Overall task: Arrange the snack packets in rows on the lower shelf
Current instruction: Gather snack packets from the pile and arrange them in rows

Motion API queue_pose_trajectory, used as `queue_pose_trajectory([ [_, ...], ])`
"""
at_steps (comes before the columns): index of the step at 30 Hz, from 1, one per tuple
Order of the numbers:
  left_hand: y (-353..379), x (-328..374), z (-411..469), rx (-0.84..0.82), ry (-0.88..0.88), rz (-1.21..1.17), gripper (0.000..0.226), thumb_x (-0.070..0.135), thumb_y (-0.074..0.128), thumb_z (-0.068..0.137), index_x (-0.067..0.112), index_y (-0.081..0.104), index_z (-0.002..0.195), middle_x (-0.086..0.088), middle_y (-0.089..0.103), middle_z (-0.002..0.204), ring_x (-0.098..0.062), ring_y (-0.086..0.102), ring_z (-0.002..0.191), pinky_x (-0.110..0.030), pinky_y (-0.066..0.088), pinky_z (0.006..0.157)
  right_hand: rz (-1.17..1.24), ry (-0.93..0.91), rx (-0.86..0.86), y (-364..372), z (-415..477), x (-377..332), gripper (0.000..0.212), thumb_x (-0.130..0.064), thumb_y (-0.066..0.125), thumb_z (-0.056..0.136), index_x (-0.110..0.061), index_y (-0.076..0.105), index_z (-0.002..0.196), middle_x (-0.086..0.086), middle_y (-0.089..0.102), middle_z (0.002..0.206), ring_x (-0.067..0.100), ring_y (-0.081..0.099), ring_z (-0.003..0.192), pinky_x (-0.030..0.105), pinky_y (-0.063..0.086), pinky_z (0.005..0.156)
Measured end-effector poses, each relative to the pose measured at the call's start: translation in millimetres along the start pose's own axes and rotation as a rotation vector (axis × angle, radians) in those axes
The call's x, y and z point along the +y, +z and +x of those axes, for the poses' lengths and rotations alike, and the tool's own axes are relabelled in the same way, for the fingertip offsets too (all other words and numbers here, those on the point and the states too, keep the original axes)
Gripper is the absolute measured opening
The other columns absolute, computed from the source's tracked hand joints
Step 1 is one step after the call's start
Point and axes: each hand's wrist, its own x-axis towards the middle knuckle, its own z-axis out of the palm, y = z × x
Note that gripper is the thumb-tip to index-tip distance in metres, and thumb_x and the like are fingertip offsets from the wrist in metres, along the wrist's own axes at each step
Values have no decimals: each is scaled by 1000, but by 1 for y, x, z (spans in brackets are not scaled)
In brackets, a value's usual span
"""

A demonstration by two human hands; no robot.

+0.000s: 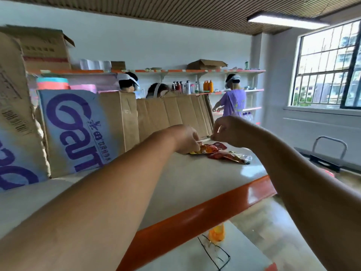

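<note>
Head view, middle of the frame: the left grip (185, 140) pinches an orange-red snack packet (209, 148) that lies on the white, orange-edged shelf (175, 182). A second packet (230, 157) lies just beside it, lower right. The right grip (227, 132) hangs above them with its fingers curled tip to tip; I cannot tell whether they pinch anything. Cardboard panels (156, 114) stand behind.
</note>
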Motion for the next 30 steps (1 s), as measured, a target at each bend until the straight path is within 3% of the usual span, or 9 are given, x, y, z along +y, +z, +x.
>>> queue_pose_trajectory([
  [5,29,-10,26,-124,-100,82,41,20,50,102,24,57,142,-7,61,134,-26,57,117,-38,44,98,-118,8,-241,7,36,13,20,-25,73,92,-17,62,107,8,69,95,18,62,69,22,42,49],
  [9,43,-24,30,-165,-139,128,50,31,42,106,28,43,155,-5,43,160,-27,44,143,-38,35,116,-263,-52,-416,18,62,8,37,-25,73,91,-13,60,123,3,62,92,15,55,69,24,44,57],
  [13,43,-25,31,-147,-169,120,38,36,45,103,25,63,134,-7,66,127,-26,63,110,-41,50,100,-481,-95,-552,27,73,-1,46,-35,75,88,-12,64,126,9,66,118,27,62,107,31,50,80],
  [16,42,-26,30,-128,-201,148,34,41,51,100,29,67,128,-3,68,122,-25,64,108,-39,52,99,-489,-130,-526,37,75,0,45,-35,72,90,-11,62,127,7,64,112,23,58,98,22,38,61],
  [20,41,-27,30,-64,-179,117,9,33,57,95,30,62,90,-3,69,95,-25,66,90,-32,51,73,-466,-192,-477,47,77,7,36,-28,71,90,-16,63,123,5,65,117,24,63,101,26,45,67],
  [22,41,-26,29,-66,-163,112,18,32,58,95,31,52,78,-3,67,96,-25,64,91,-32,46,70,-409,-205,-480,49,77,11,34,-24,71,88,-22,63,121,0,62,108,19,60,91,24,43,62],
  [25,41,-27,27,-44,-142,96,9,37,65,95,32,58,95,0,67,110,-24,63,102,-34,52,86,-314,-229,-458,50,77,15,36,-20,70,83,-30,63,117,-4,59,105,13,56,82,24,42,63],
  [26,40,-30,28,-34,-148,85,19,39,69,92,31,60,106,1,67,114,-24,64,105,-35,53,90,-292,-239,-457,50,77,15,37,-20,69,83,-31,63,117,-4,58,110,13,56,84,25,43,65],
  [30,36,-36,26,0,-177,61,35,32,75,85,35,61,117,5,67,117,-19,64,100,-34,55,87,-236,-267,-461,50,76,16,34,-21,69,82,-33,64,113,-3,59,118,16,60,94,32,52,76],
])
